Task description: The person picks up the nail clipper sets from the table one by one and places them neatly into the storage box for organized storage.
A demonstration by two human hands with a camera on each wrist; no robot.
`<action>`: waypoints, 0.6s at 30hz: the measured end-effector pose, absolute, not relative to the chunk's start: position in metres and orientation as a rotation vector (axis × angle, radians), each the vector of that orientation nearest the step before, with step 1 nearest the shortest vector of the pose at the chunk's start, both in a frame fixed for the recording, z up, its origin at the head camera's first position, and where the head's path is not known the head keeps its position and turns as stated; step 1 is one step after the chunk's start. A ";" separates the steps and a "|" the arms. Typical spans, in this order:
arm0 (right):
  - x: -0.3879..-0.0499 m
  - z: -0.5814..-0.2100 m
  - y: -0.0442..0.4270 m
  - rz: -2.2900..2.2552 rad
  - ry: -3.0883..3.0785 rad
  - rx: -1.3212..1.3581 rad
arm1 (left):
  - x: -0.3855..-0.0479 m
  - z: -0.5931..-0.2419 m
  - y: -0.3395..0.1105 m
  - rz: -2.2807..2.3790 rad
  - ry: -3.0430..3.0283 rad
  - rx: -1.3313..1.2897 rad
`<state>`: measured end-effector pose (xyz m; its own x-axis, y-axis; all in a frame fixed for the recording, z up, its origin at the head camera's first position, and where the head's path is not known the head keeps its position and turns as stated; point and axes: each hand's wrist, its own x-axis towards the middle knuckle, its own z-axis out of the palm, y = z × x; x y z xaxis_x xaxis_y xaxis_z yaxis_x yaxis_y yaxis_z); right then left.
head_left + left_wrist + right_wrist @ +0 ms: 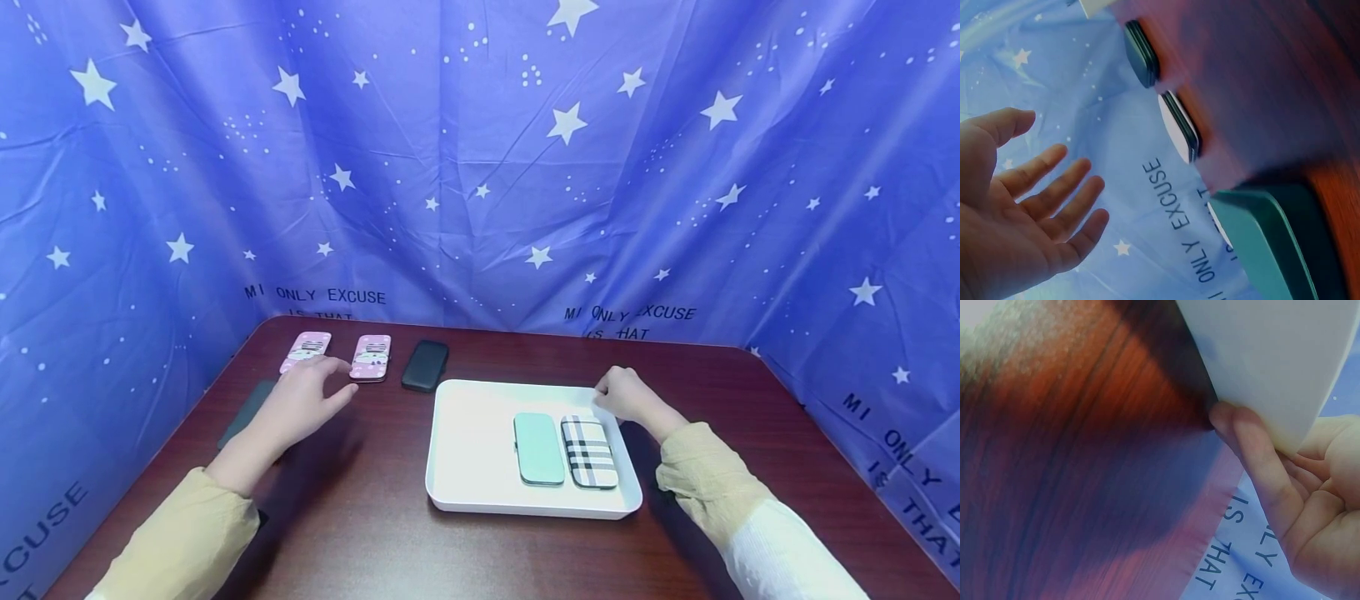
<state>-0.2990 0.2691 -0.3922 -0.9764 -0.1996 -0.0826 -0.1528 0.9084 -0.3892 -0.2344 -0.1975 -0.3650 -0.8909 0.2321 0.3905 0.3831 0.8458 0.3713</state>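
My left hand (307,400) hovers over the left side of the table, its fingers loosely spread and nothing in them. Beneath it lies a dark green flat case (246,415), partly covered by the wrist. Just beyond the fingers are two pink patterned flat cases (306,350) and, further right, a black one (425,365). My right hand (628,395) grips the far right corner of a white tray (472,446); the right wrist view shows fingers at the tray's outer wall (1272,356). Inside the tray, a mint green case (538,448) lies beside a plaid one (589,451).
The dark red-brown wooden table (375,533) runs back to a blue curtain (450,167) printed with stars and lettering. Its far edge passes close behind the pink and black cases.
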 end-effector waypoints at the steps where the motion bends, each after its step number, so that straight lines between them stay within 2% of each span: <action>1: -0.299 -0.392 0.269 -0.590 2.949 -0.274 | -0.235 -0.365 -0.200 -0.635 -2.706 -0.437; 11: -0.298 -0.393 0.269 -0.618 2.949 -0.274 | -0.241 -0.369 -0.225 -0.631 -2.873 -0.151; 18: -0.299 -0.393 0.270 -0.607 2.953 -0.290 | -0.245 -0.371 -0.249 -0.615 -2.921 -0.074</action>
<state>-0.2990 0.2699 -0.3927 -0.9753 -0.2089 -0.0721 -0.1635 0.9016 -0.4004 -0.2446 -0.2487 -0.3714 -0.9866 0.0165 0.1620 0.0804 0.9144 0.3968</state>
